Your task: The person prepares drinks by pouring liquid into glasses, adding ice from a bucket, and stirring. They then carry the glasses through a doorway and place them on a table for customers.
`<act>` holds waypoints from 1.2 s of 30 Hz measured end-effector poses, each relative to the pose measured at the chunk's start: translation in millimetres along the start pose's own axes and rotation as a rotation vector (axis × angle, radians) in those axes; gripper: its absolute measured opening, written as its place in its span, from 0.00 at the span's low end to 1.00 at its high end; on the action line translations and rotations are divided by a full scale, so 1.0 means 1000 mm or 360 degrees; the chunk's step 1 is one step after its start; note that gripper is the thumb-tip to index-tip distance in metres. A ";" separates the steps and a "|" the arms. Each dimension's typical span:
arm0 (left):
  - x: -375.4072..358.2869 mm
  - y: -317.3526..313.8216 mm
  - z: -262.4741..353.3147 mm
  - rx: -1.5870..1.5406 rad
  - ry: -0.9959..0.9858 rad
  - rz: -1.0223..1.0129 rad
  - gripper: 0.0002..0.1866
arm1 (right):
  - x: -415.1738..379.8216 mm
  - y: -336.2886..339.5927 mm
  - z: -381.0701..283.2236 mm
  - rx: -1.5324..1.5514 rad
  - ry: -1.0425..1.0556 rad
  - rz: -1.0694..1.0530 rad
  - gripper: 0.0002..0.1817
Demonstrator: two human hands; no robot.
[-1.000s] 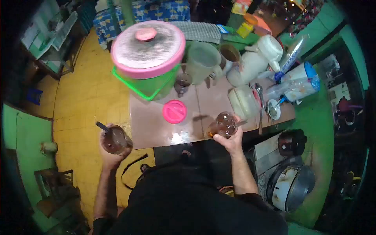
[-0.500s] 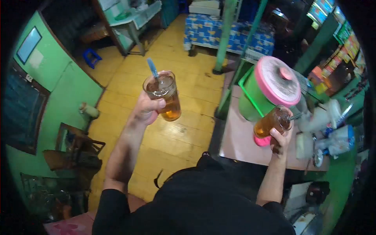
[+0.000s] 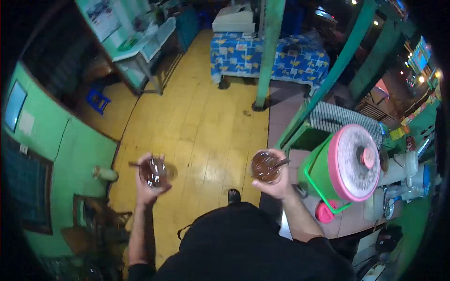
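Observation:
My left hand (image 3: 151, 188) is wrapped round a glass of brown iced drink (image 3: 158, 171), slightly blurred, with a dark handle or straw sticking out to the left. In my right hand (image 3: 277, 185) is a second glass of brown drink (image 3: 266, 165), seen nearly from above, its dark stick or straw leaning right over the rim. Both glasses are held up in front of my body, apart from each other, above the yellow floor (image 3: 201, 136). The right glass is close to the table with the drink cooler.
A green cooler with a pink-rimmed lid (image 3: 355, 164) and a pink object (image 3: 324, 212) stand on the table (image 3: 344, 227) to my right. Ahead are a green post (image 3: 269, 56) and a table under a blue patterned cloth (image 3: 239, 56). A blue stool (image 3: 98, 100) sits at left.
The right glass has moved left, away from over the table. The left glass has come lower and further left. My view has turned, so the floor and far table show more fully.

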State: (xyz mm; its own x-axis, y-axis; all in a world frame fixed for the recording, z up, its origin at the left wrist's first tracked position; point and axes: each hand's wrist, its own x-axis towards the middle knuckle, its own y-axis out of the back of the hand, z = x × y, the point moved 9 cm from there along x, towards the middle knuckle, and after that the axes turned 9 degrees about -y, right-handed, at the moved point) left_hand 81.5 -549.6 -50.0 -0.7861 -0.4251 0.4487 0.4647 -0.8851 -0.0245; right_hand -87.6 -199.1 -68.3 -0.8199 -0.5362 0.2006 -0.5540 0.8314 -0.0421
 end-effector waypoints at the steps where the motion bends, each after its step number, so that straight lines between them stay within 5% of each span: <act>1: -0.005 0.007 -0.014 0.0000 0.0086 0.0016 0.58 | 0.015 -0.009 0.001 -0.0098 0.0054 -0.0039 0.48; 9: 0.045 0.010 -0.135 0.0160 0.0428 0.0082 0.54 | 0.125 -0.003 0.080 -0.0056 -0.0225 0.0178 0.47; 17: 0.241 -0.062 -0.234 0.0036 0.0352 -0.0682 0.50 | 0.200 0.039 0.092 -0.0160 -0.0309 0.0853 0.45; 24: 0.401 -0.225 -0.263 -0.0214 0.0164 -0.1465 0.47 | 0.229 0.083 0.059 -0.0194 -0.0411 0.1351 0.48; 36: 0.489 -0.594 -0.307 -0.0793 0.0269 -0.2042 0.48 | 0.273 0.263 0.090 0.0037 -0.0162 0.1815 0.49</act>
State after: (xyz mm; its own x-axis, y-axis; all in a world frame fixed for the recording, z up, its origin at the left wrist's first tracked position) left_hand -704.1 -289.8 -90.6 -0.6043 0.7428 0.2881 -0.7776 -0.6286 -0.0104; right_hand -470.4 -140.5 -112.9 -0.8540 0.5183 -0.0460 0.5181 0.8389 -0.1669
